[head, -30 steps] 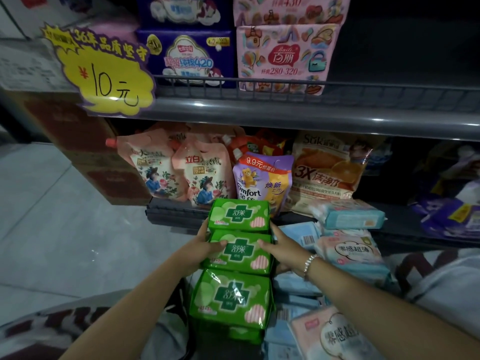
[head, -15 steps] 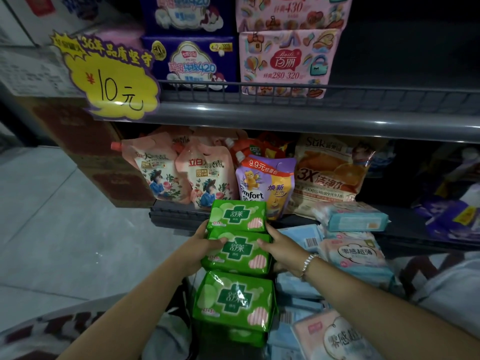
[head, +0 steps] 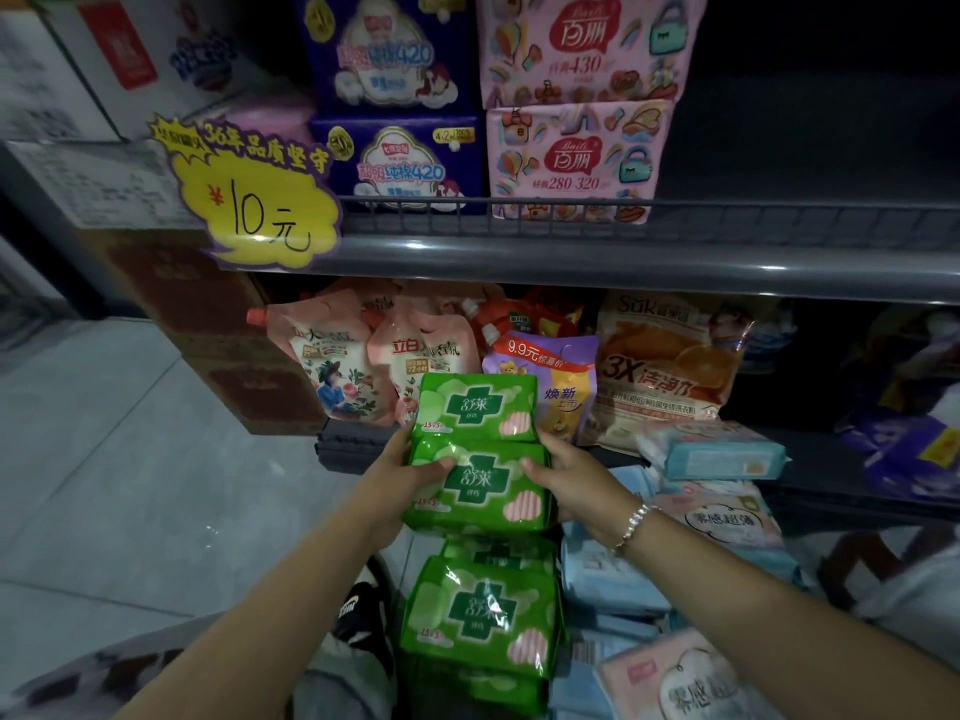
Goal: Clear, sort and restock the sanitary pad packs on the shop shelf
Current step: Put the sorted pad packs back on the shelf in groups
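Note:
Two green pad packs are lifted as a pair in front of the lower shelf: an upper green pack and a lower green pack. My left hand grips their left side, thumb over the lower pack's front. My right hand grips the right side, with a bracelet at the wrist. Below them more green packs remain stacked. On the shelf above stand blue packs and pink packs; its right part is dark and bare.
Light blue and pink pad packs are piled to the right of the green stack. Detergent refill pouches fill the lower shelf behind my hands. A yellow 10-yuan price sign hangs at left. Grey floor lies to the left.
Both hands have raised the two top green packs off the stack, opening a gap above the packs below. My view has moved closer to the shelves.

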The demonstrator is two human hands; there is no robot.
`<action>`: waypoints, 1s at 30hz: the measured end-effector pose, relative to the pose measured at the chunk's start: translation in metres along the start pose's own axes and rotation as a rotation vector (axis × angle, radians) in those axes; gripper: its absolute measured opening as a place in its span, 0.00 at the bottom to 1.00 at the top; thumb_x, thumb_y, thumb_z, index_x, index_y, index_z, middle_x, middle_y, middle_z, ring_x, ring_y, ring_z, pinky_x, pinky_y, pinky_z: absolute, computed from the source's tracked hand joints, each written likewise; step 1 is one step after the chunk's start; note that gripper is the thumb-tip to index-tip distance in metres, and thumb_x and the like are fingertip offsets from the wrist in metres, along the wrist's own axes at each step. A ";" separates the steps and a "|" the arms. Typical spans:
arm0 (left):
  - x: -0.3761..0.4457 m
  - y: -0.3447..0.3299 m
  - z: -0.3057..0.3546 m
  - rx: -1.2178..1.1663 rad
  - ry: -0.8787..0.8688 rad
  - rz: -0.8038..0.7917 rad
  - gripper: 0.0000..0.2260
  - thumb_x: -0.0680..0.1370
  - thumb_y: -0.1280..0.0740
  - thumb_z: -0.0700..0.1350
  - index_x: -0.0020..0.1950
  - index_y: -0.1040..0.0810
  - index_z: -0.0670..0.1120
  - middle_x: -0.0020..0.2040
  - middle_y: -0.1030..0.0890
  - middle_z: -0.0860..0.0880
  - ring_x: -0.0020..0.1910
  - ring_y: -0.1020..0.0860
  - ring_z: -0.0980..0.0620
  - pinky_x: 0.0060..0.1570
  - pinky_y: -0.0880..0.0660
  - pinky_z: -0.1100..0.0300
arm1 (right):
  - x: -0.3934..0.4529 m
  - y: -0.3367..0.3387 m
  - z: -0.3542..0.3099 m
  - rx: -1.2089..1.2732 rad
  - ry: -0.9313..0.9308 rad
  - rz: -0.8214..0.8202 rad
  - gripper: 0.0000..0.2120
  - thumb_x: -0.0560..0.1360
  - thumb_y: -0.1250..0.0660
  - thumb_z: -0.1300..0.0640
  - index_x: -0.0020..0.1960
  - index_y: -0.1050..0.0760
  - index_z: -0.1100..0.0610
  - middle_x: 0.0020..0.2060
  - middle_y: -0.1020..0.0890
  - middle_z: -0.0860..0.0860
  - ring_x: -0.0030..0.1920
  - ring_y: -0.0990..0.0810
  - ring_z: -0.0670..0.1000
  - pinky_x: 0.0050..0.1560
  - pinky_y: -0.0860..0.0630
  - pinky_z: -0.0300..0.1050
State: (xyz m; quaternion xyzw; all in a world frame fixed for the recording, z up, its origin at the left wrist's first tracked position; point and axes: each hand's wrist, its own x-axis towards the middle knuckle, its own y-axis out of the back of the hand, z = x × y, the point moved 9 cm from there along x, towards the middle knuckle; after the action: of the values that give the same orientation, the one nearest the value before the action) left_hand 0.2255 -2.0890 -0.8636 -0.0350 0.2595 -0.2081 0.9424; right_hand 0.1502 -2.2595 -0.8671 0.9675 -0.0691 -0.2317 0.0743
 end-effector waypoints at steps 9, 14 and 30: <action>-0.054 -0.031 0.048 0.038 -0.141 -0.020 0.32 0.75 0.31 0.34 0.75 0.37 0.53 0.59 0.19 0.47 0.54 0.18 0.44 0.53 0.22 0.47 | -0.060 0.030 -0.056 0.032 0.222 0.086 0.25 0.78 0.35 0.57 0.73 0.36 0.46 0.56 0.19 0.45 0.52 0.17 0.47 0.51 0.20 0.44; -0.093 -0.066 0.089 0.094 -0.256 -0.048 0.28 0.75 0.30 0.36 0.71 0.34 0.56 0.58 0.18 0.48 0.54 0.18 0.46 0.58 0.23 0.46 | -0.099 0.064 -0.086 0.044 0.315 0.164 0.27 0.77 0.32 0.55 0.74 0.36 0.44 0.57 0.18 0.46 0.53 0.17 0.47 0.55 0.20 0.50; -0.117 -0.286 0.219 0.199 -0.409 -0.328 0.23 0.76 0.31 0.36 0.67 0.30 0.51 0.55 0.17 0.46 0.50 0.17 0.46 0.49 0.20 0.49 | -0.212 0.265 -0.182 0.134 0.435 0.423 0.18 0.77 0.32 0.60 0.63 0.26 0.44 0.46 0.14 0.47 0.46 0.15 0.49 0.45 0.20 0.43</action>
State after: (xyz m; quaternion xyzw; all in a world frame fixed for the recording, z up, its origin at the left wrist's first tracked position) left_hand 0.1381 -2.3106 -0.5692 -0.0253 0.0332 -0.3710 0.9277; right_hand 0.0207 -2.4636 -0.5671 0.9613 -0.2663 0.0062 0.0697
